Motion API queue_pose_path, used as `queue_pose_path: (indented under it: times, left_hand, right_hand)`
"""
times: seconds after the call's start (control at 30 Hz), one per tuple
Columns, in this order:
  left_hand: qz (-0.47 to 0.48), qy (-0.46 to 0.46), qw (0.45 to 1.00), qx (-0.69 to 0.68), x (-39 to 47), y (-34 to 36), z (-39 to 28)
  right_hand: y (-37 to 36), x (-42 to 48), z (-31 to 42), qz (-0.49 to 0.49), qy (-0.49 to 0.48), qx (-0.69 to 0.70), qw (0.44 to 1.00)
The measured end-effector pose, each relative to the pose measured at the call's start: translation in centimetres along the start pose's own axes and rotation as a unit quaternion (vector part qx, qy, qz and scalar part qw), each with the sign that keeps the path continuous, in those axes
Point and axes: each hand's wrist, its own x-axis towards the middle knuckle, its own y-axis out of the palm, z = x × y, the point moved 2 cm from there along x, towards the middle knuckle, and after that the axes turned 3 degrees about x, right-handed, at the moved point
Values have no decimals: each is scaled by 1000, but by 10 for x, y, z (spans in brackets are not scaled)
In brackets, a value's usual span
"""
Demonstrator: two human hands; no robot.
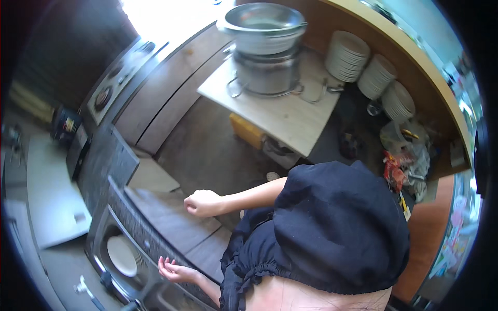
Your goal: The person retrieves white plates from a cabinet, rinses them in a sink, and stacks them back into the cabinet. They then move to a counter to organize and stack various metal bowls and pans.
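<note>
My right hand (pixel 203 203) is held out in the air with its fingers curled into a loose fist. No object shows in it. Lower down, my left hand (pixel 177 271) is palm up at the front rim of a sink (pixel 113 217), its fingers slightly bent and apart. It looks bare, and whether it touches the rim I cannot tell. A stack of white plates (pixel 122 256) lies in the sink basin. Beyond the basin there is a faucet (pixel 81 285). The dark puffed sleeve (pixel 338 229) of my top covers my upper right arm.
A large pot (pixel 268 74) with a metal basin (pixel 264 35) on top stands on a pale table (pixel 280 120). Stacked plates (pixel 346 58) and plastic bags (pixel 416 155) line the wooden partition (pixel 404 77). A stove (pixel 107 93) is at upper left, a yellow box (pixel 246 131) under the table.
</note>
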Motion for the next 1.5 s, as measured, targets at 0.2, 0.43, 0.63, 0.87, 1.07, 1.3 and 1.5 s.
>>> queue_pose_path:
  times: [0.2, 0.43, 0.63, 0.87, 1.07, 1.3, 1.5]
  left_hand:
    - [-125, -109, 986, -30, -15, -73, 65]
    - [-229, -171, 954, -88, -18, -88, 68]
    - [-260, -186, 939, -127, 30, -88, 83]
    - [-161, -277, 946, -49, 156, -45, 181]
    - [-95, -472, 874, 60, 213, -2, 264]
    - [-109, -527, 840, -68, 212, 5, 285]
    - [-112, -522, 830, -161, 208, 3, 284]
  right_hand:
    - [98, 13, 49, 139, -94, -48, 985]
    - [144, 70, 99, 232, -150, 53, 960]
    - [214, 175, 130, 210, -221, 52, 951]
    - [295, 315, 156, 209, -232, -191, 931]
    - [376, 388, 121, 220, -163, -203, 940]
    - [396, 390, 126, 165, -138, -210, 954]
    - [395, 395, 129, 138, -131, -98, 977]
